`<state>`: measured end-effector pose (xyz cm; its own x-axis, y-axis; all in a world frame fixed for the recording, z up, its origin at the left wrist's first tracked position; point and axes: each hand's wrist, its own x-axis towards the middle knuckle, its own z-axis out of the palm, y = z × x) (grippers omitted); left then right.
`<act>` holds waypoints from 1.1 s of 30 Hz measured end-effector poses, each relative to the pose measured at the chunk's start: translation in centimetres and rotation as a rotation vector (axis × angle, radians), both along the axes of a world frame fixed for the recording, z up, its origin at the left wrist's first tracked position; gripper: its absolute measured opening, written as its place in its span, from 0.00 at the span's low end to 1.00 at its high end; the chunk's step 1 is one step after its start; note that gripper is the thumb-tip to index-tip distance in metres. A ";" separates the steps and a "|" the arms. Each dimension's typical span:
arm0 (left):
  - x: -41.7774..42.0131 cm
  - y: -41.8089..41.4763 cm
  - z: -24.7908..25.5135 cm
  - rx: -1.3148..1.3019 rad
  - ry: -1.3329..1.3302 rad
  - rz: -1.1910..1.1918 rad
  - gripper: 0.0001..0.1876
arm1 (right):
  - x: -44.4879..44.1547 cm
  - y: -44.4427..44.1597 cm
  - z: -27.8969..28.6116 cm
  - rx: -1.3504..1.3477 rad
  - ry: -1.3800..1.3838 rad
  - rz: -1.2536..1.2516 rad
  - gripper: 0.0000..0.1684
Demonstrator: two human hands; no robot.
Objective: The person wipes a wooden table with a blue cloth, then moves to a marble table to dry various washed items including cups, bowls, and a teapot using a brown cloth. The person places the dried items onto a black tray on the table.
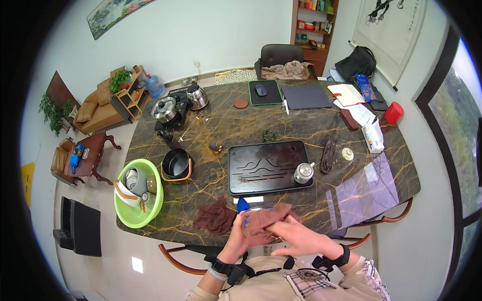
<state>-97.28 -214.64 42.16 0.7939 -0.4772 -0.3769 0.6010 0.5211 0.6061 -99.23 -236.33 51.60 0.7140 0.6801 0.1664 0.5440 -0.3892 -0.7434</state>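
Note:
At the table's near edge my left hand [238,235] holds a light brown cloth [263,222] together with an item that shows blue and white between its folds. Most of that item is covered, so its kind is unclear. My right hand [301,237] grips the cloth from the other side, fingers pressed into it. A solid blue piece [243,205] sticks out just beyond the cloth; whether it belongs to the same item I cannot tell. Left of my hands lies a crumpled dark brown cloth [215,217]. Beyond them is a black tea tray [263,169] with a small silvery-white teapot [303,173] on its right corner.
On the left stand a green basin [160,203] of dishes, a black pot [176,163], a lidded steel pot [164,111] and a kettle [197,98]. To the right are a glass jar [344,157], a dark brush-like object [327,157] and a translucent sheet [361,199].

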 end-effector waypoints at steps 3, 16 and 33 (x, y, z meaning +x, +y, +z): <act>-0.6 -0.9 1.1 0.035 0.027 0.014 0.24 | 0.0 -1.5 0.3 -0.162 -0.085 0.171 0.24; -0.6 -1.3 5.9 0.851 -0.883 0.076 0.38 | 0.7 -0.1 -2.9 -0.087 0.152 0.264 0.35; 6.0 3.0 5.2 0.299 -1.000 -0.335 0.45 | 4.4 2.2 0.7 -0.125 0.364 0.135 0.36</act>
